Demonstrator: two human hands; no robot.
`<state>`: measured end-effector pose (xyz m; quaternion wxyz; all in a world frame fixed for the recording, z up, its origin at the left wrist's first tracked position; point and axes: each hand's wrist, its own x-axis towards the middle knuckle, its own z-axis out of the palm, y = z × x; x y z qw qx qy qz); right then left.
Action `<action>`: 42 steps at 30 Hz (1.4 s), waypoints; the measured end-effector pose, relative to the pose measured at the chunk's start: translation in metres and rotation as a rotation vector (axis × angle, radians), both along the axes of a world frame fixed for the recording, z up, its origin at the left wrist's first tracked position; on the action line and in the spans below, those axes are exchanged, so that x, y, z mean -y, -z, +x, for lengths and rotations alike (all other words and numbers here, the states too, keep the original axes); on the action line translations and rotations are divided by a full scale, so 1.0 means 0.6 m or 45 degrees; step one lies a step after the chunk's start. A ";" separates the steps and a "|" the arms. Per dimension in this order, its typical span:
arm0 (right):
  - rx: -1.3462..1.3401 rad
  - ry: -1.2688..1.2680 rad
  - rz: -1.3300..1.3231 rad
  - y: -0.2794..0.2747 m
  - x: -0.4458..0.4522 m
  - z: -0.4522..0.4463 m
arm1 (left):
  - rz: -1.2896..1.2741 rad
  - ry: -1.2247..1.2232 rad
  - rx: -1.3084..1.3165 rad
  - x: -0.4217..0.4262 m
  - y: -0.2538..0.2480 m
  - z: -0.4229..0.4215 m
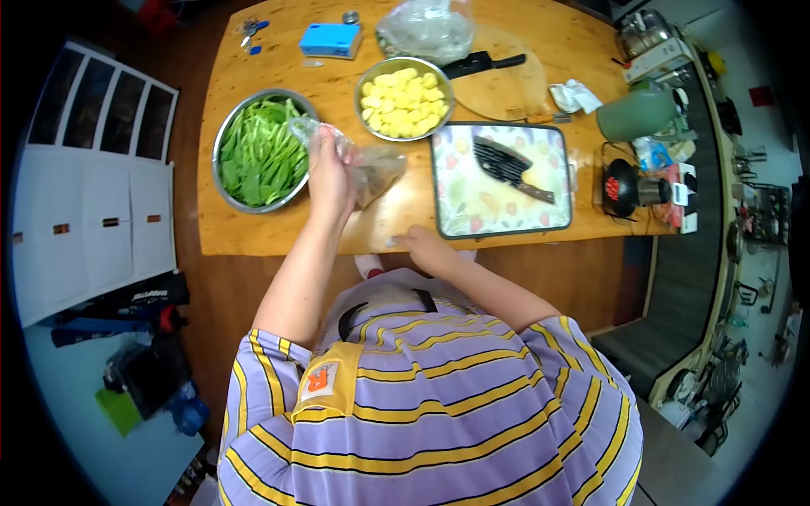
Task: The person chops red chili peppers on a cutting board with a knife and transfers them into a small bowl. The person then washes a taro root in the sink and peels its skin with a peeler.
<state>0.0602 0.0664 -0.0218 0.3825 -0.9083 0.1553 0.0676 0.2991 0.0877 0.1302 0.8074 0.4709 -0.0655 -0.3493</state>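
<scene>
My left hand (329, 175) is closed round the gathered top of a clear plastic bag (377, 173), which hangs over the wooden table just right of a metal bowl of green leafy vegetables (263, 152). Near the table's front edge, my right hand (422, 250) has its fingers together around a small pale item too small to name. Above the bag stands a metal bowl of peeled yellow pieces (403, 99). To the right lies a patterned cutting board (456, 211) with a dark-bladed knife (510, 169) on it.
A blue box (330, 40) and keys (251, 32) lie at the table's back left. Behind the bowls are a filled plastic bag (426, 32), a black cleaver (481, 63) and a round wooden board (506, 91). A green container (637, 115) and a black pot (621, 187) are at the right.
</scene>
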 end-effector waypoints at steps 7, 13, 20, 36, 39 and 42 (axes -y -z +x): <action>0.394 1.078 -0.052 -0.095 0.242 -0.211 | 0.302 0.251 0.557 -0.006 0.018 -0.038; 0.382 1.311 -0.280 -0.114 0.438 -0.293 | 0.722 0.337 1.308 -0.056 -0.017 -0.086; 0.527 1.447 0.637 -0.128 0.487 -0.276 | 0.977 0.340 1.518 -0.043 0.018 -0.180; 0.534 1.176 0.853 -0.104 0.460 -0.334 | 1.054 0.047 1.269 0.023 0.051 -0.265; 0.403 1.063 0.866 -0.118 0.437 -0.291 | 1.120 -0.163 1.559 -0.002 0.029 -0.259; 0.372 0.918 0.911 -0.119 0.418 -0.235 | 1.237 -0.262 1.348 -0.038 -0.014 -0.257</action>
